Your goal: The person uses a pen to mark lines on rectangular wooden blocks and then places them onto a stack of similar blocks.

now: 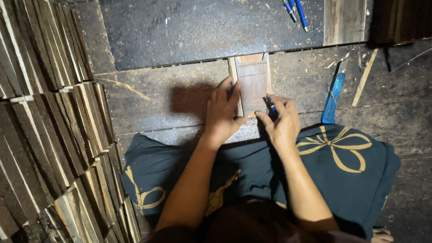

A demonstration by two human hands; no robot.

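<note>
Nearest the camera, a dark cushion (349,176) with a yellow bow pattern lies on the floor (420,106) under the person, a bare foot (382,239) showing at its right edge. The floor is old dark planks, rough and strewn with pale shavings and sawdust.

Just beyond the cushion, both hands meet at a small wood slat (253,84) lying flat on the planks. The left hand (222,114) presses down on the slat's left edge, fingers spread, thumb tip at its near end. The right hand (281,122) is curled around a blue pen (271,105), its tip at the slat's right edge.

To the left, rows of stacked slats (41,128) stand on edge, packed tight, from the near corner to the far one. Right of the hands a blue tool (333,97) lies on the planks, with a thin pale stick (365,77) beside it.

Farther off lies a dark board (191,23), speckled with dust; the slat's far end touches its edge. More pens (296,8) rest on it. Dark wood pieces (410,18) fill the far right corner.
</note>
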